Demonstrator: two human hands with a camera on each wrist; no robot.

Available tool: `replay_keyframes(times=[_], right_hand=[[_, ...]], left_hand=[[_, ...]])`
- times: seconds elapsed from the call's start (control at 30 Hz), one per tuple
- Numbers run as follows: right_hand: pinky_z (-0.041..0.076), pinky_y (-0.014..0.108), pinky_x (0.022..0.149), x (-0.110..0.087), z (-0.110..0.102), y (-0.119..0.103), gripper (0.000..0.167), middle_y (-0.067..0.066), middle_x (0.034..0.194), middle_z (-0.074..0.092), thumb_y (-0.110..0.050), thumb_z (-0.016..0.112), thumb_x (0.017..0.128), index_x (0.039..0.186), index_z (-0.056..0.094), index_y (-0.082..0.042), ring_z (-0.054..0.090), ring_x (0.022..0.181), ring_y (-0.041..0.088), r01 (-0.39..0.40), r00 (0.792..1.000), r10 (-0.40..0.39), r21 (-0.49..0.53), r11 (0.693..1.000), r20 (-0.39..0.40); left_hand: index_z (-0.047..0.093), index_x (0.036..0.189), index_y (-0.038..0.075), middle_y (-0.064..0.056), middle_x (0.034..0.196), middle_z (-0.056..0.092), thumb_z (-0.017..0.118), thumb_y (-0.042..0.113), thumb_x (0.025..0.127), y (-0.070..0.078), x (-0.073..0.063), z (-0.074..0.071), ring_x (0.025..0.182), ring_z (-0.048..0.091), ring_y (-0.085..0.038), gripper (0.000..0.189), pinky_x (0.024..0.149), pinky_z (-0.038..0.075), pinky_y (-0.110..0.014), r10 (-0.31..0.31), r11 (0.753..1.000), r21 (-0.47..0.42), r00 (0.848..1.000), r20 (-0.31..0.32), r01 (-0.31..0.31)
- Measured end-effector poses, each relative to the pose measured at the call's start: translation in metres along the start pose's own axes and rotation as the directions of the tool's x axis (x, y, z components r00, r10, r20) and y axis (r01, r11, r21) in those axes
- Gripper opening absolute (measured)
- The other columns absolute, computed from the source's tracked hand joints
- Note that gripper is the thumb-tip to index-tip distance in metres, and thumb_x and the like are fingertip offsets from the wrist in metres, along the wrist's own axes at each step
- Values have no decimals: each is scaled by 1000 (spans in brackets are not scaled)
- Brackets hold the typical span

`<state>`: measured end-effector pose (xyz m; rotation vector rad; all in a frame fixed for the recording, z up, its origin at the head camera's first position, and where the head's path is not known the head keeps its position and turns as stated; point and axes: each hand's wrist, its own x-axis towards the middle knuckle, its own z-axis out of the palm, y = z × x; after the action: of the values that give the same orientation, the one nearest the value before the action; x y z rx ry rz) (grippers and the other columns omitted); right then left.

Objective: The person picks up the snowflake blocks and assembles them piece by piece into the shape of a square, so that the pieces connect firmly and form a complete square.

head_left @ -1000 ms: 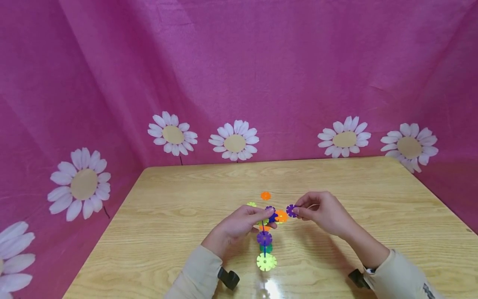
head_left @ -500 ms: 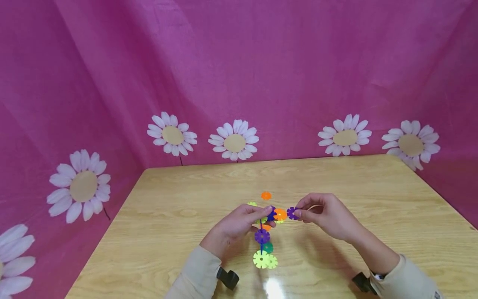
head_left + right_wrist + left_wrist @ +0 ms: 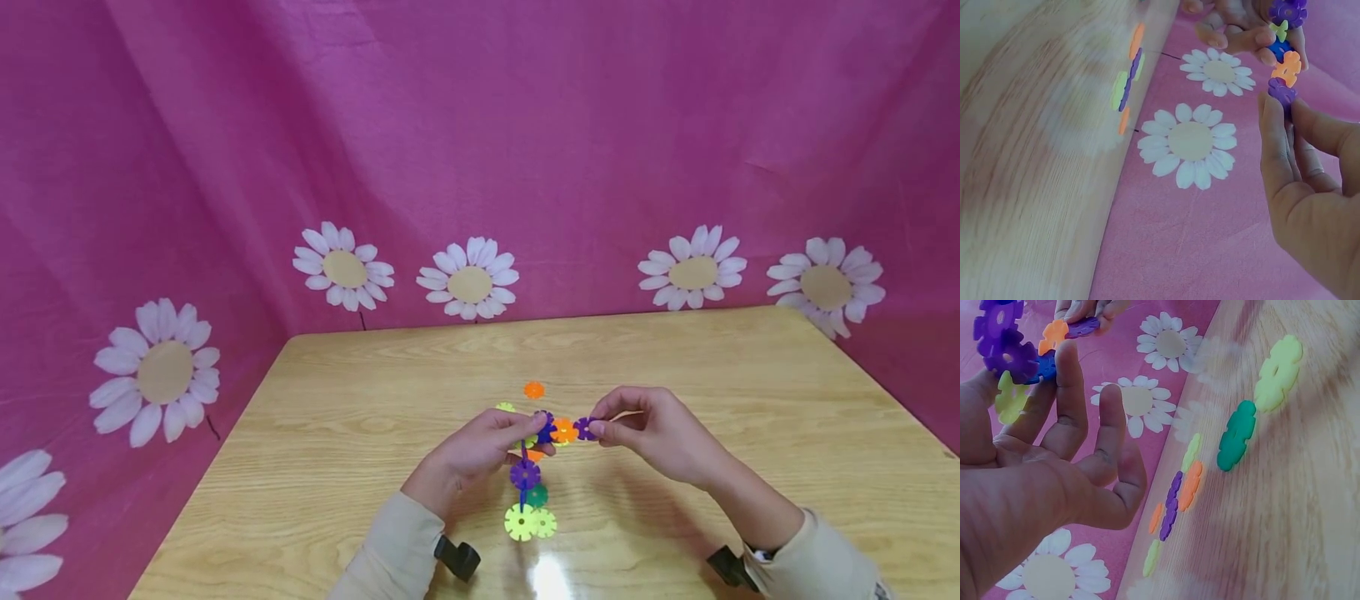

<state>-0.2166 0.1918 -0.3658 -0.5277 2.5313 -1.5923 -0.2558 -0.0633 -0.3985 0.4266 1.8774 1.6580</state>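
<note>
My left hand (image 3: 480,452) pinches a chain of interlocked notched plastic discs between thumb and fingers. A blue disc (image 3: 1045,366) and a yellow-green disc (image 3: 1011,400) sit by its fingertips. Below the hand the chain hangs down, with a purple disc (image 3: 526,475) partway and a yellow-green disc (image 3: 521,522) at the lower end. An orange disc (image 3: 1287,69) sticks out to the right of the blue one. My right hand (image 3: 660,435) pinches another purple disc (image 3: 1282,95), whose edge meets the orange disc. Whether their slots are fully joined I cannot tell.
Loose discs lie on the wooden table (image 3: 360,417): a green disc (image 3: 1237,436), a yellow-green disc (image 3: 1279,374), an orange disc (image 3: 534,390) and several more beyond the left hand. A pink curtain (image 3: 570,167) with printed daisies stands behind the table.
The right hand's purple disc has come up against the chain's orange disc, closing the earlier gap. The hanging part of the chain has swung slightly left, uncovering a yellow-green disc on the table.
</note>
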Motion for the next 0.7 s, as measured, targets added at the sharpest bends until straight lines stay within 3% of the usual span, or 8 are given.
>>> replay_keyframes(times=[0.37,0.7], right_hand=[[59,26,73,1,6,1,12,11,90,74,-10,69,93,99,68,1,70,76,8,82,996,-83,-22,996,-44],[58,24,67,0,15,-1,7,8,84,75,-8,71,92,94,71,-2,70,72,5,109,983,-121,-91,990,-136]], left_hand=[[69,118,-4,2,95,70,53,40,102,2,0,-2,104,60,-16,49,93,44,-32,-10,994,-110,999,34,14],[62,124,-11,3,94,69,48,33,106,-2,0,-4,96,59,-13,50,74,50,-23,31,983,-185,995,95,-13]])
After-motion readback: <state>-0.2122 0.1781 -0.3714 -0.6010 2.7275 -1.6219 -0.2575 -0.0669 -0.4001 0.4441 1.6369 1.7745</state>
